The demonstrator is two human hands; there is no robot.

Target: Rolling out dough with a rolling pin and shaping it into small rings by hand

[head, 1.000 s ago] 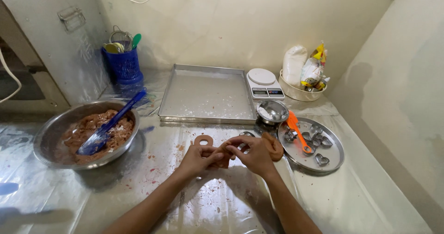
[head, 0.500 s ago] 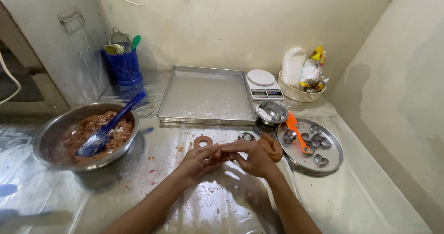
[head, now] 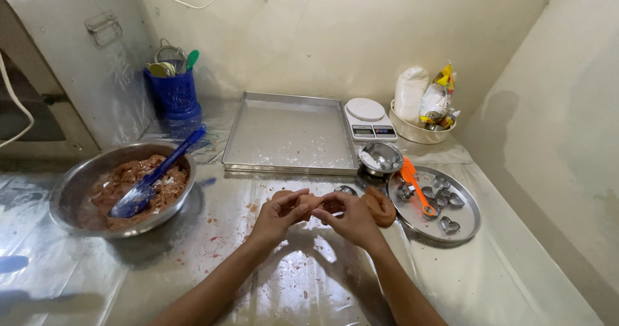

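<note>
Left hand: the left hand is over the middle of the table, fingers curled and pinched onto a piece of brown dough.
Right hand: the right hand meets it from the other side, thumb and fingertips closed on the same piece of brown dough, so both hands hold it together just above the table.
Dough position: the piece sits between the two hands, in front of the baking tray and left of a dough lump.
Dough lump: rounded, brown, resting on the table just beside the right hand and touching the edge of the round metal plate.
Round metal plate: holds several small metal cookie cutters, one heart-shaped, and an orange tool lying across it.
Small steel bowl: the small steel bowl stands between the baking tray and the plate, with white powder inside.
Mixing bowl: a large steel mixing bowl at the left holds brown dough mix with a blue spatula leaning in it.
Back row: a white kitchen scale, a cream bowl of bags, and a blue utensil holder against the wall.
Table surface: covered in shiny plastic sheet, with crumbs scattered near the hands.
</note>
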